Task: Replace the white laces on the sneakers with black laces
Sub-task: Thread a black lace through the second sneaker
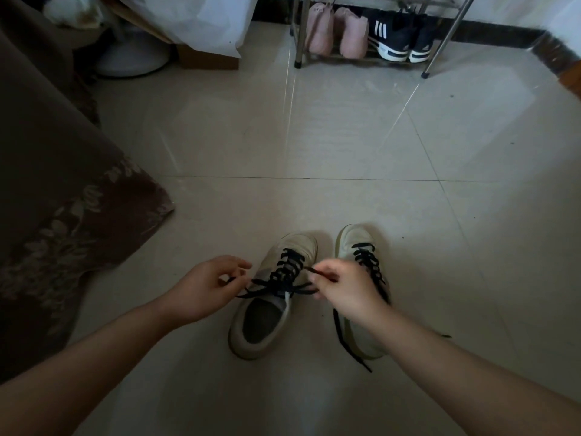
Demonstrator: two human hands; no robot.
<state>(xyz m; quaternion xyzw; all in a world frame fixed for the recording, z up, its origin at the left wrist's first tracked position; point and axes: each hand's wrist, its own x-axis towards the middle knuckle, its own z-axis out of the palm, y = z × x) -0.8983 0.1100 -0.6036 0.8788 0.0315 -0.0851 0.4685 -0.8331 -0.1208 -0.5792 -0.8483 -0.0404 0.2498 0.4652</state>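
Dim floor [345,152]; right hand [345,287] hides right sneaker [355,240].

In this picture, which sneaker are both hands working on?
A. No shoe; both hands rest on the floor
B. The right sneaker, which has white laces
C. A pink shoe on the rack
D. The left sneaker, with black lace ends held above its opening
D: the left hand and the right hand each pinch an end of the black lace over the left sneaker.
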